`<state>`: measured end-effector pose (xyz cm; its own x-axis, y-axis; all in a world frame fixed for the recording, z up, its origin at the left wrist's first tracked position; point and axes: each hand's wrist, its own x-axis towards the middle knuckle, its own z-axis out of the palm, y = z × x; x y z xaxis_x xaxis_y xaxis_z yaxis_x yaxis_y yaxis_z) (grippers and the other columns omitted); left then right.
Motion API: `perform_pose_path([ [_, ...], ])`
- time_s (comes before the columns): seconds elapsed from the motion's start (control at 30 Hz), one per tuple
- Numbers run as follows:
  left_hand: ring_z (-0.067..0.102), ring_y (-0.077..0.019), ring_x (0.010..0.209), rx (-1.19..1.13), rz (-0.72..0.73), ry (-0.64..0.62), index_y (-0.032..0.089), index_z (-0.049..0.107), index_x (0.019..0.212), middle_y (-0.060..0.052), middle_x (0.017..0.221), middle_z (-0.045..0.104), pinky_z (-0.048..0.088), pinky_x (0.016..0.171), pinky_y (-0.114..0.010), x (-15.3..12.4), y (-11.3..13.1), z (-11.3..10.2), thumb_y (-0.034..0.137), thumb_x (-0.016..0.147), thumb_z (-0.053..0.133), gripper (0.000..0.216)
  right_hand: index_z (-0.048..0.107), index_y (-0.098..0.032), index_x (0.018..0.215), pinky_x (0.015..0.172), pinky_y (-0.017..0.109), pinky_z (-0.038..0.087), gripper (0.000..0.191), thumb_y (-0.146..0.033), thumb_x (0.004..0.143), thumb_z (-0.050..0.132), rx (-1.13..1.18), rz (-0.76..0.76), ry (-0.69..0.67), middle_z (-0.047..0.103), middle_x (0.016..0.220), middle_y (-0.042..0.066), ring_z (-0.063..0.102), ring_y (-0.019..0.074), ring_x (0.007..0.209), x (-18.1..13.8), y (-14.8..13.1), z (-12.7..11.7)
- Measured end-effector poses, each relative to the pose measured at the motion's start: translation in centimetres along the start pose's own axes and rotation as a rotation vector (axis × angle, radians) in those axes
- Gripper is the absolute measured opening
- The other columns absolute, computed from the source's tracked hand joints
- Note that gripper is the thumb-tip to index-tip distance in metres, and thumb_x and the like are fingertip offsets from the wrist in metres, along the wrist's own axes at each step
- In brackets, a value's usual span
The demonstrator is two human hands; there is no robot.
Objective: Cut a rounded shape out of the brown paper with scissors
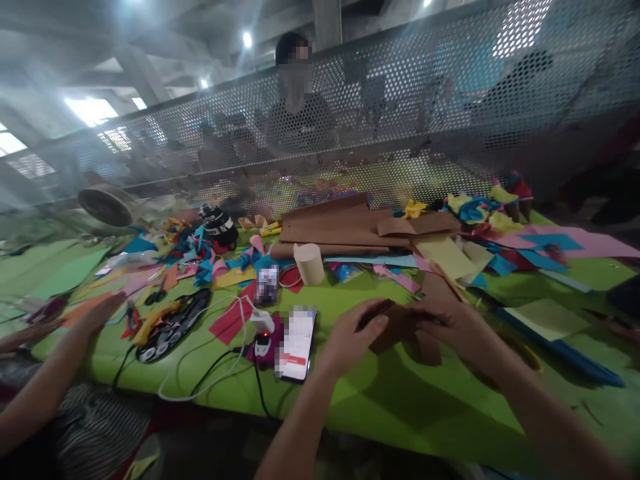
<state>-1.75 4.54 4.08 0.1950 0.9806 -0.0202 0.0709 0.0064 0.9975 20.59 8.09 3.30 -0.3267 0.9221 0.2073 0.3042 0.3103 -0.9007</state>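
While both hands grip brown paper piece [400,328] | green table [400,407]

We saw bare green table [400,407] near us; a phone [296,343] and cables [210,373] crowded the left, paper scraps [450,257] beyond.
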Motion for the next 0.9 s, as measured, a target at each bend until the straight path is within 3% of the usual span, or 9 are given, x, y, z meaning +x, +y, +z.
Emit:
perform_pose_path([
  [0.13,0.064,-0.025,0.086,0.105,-0.025,0.045,0.018,0.072,0.093,-0.008,0.092,0.074,0.049,0.08,-0.035,1.3,-1.2,1.4,0.05,0.089,0.061,0.034,0.081,-0.028,0.105,0.068,0.036,0.063,0.027,-0.036,0.082,0.07,-0.027,-0.033,0.177,0.08,0.087,0.004,0.075,0.0263,0.076,-0.7,0.5,0.8],
  [0.23,0.059,-0.0212,0.079,0.005,-0.062,0.053,0.017,0.068,0.089,-0.006,0.085,0.069,0.046,0.075,-0.032,1.8,-2.4,2.2,0.05,0.089,0.06,0.034,0.079,-0.027,0.101,0.066,0.033,0.061,0.021,-0.033,0.083,0.071,-0.007,-0.09,0.292,0.08,0.089,0.003,0.075,0.0244,0.077,-1.2,0.9,1.2],
  [0.5,0.061,-0.0254,0.098,-0.164,-0.104,-0.006,0.016,0.073,0.1,-0.008,0.099,0.073,0.047,0.089,-0.036,1.3,-2.6,3.0,0.045,0.084,0.066,0.034,0.076,-0.029,0.085,0.064,0.031,0.057,0.008,-0.029,0.086,0.069,-0.042,-0.176,0.374,0.077,0.083,0.003,0.072,0.0223,0.073,-1.4,1.1,1.6],
  [0.9,0.065,-0.028,0.109,-0.211,-0.11,-0.079,0.017,0.072,0.115,-0.009,0.115,0.075,0.048,0.102,-0.042,0.6,-2.4,3.1,0.03,0.087,0.059,0.033,0.073,-0.026,0.087,0.069,0.03,0.057,0.012,-0.034,0.088,0.064,-0.058,-0.019,0.28,0.077,0.084,0.002,0.072,0.0215,0.076,-1.9,2.0,2.0],
])
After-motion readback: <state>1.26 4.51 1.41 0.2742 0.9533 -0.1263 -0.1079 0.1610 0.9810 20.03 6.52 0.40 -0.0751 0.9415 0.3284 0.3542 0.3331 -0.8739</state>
